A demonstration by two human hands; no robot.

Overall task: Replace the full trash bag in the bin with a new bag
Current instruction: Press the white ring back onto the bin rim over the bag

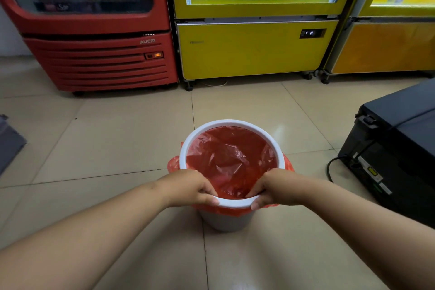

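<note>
The white bin [229,216] stands on the tiled floor [113,143], lined with a red bag [231,160]. The left hand [188,187] and right hand [273,187] each pinch the near rim, fingers [209,200] closed on rim and bag. The red cooler [98,54] behind reads "AUCM".

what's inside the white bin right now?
A red plastic bag lines the bin, crumpled, its edge folded out under the white rim ring. No trash shows. Both hands, left and right, cover the near rim.
</note>
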